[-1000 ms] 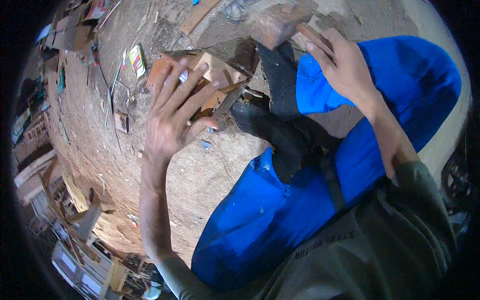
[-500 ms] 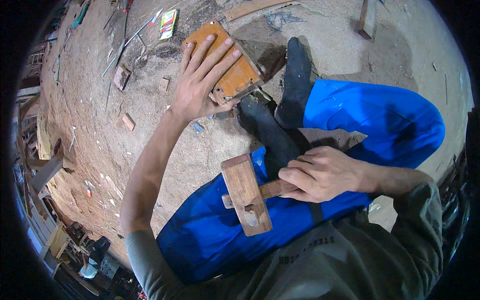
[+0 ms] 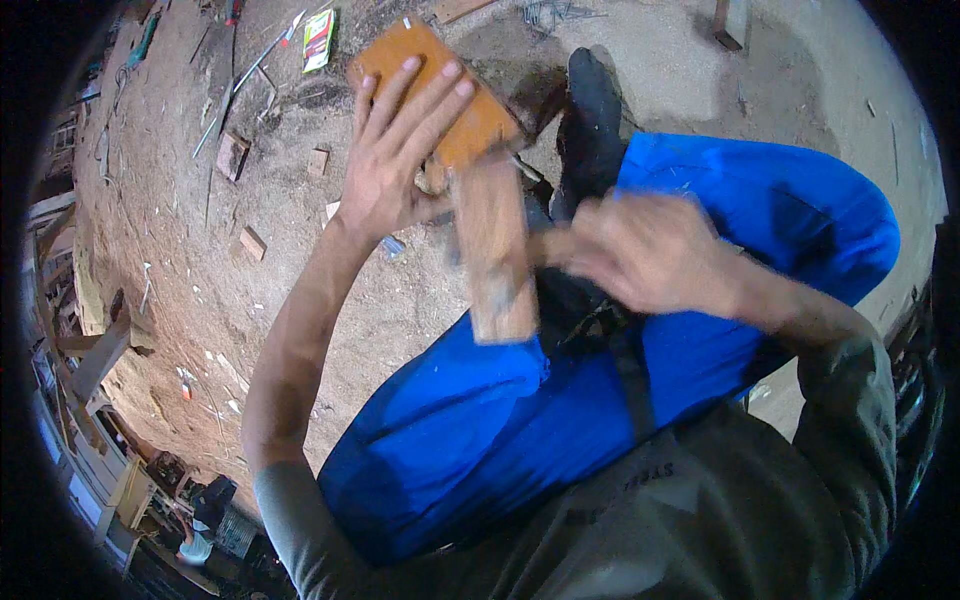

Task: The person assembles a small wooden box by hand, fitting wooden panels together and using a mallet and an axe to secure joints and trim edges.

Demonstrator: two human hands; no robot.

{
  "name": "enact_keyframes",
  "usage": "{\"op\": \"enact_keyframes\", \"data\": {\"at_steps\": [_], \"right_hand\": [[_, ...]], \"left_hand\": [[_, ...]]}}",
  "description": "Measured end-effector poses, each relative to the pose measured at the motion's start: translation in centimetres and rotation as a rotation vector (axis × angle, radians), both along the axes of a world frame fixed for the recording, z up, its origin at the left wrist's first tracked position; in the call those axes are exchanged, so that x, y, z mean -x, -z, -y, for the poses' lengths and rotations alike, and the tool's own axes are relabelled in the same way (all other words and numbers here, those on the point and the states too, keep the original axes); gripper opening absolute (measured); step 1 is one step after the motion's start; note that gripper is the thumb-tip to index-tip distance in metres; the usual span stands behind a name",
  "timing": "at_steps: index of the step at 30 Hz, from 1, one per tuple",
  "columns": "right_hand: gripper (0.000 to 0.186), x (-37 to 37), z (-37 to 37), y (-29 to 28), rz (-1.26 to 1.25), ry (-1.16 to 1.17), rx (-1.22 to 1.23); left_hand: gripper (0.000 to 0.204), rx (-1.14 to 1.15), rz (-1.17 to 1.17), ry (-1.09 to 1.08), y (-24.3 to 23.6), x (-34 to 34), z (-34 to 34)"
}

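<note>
My left hand point(image 3: 395, 150) grips an orange wooden block point(image 3: 462, 120), its fingers spread over the top face and its thumb by the lower edge. My right hand point(image 3: 645, 250), blurred by motion, is closed round the handle of a wooden mallet. The mallet's pale head point(image 3: 495, 250) is upright in the picture, its top end at the block's lower edge; whether they touch is unclear. The block is beside my dark-covered feet point(image 3: 590, 120), between my blue-clad legs point(image 3: 760, 200) and the scattered items on the ground.
Metal rods point(image 3: 225, 100), a green-and-white packet point(image 3: 318, 40), nails point(image 3: 548, 15), offcuts point(image 3: 252, 243) and a timber post point(image 3: 728, 25) lie around on the dusty ground point(image 3: 170, 270). Piled wood lines the left rim, with another person point(image 3: 195, 548) low at left.
The mallet first came down from the upper right to over my legs, then moved up toward the block. The block turned to show its orange face and shifted slightly up with my left hand.
</note>
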State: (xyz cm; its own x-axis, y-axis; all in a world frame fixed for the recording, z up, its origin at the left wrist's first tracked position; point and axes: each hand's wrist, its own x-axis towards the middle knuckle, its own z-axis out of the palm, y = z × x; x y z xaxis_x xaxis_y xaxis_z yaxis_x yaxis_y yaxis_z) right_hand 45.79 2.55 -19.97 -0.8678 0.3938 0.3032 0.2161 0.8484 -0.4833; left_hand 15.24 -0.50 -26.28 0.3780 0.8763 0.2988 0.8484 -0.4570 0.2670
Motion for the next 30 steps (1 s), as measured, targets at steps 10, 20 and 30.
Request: {"op": "enact_keyframes", "data": {"at_steps": [10, 20, 30], "right_hand": [[0.037, -0.7, 0.2, 1.7, -0.036, 0.066, 0.139], [0.027, -4.9, -5.3, 0.6, -0.305, 0.521, 0.419], [0.034, -7.7, -8.8, 5.3, -0.345, 0.868, 0.869]], "left_hand": [[0.090, 0.036, 0.045, -0.010, -1.1, -1.4, -0.7], [0.075, 0.039, -0.094, 0.036, -1.4, -6.0, -9.1], [0.068, -0.105, 0.086, -0.220, 2.5, -11.9, -13.9]]}}
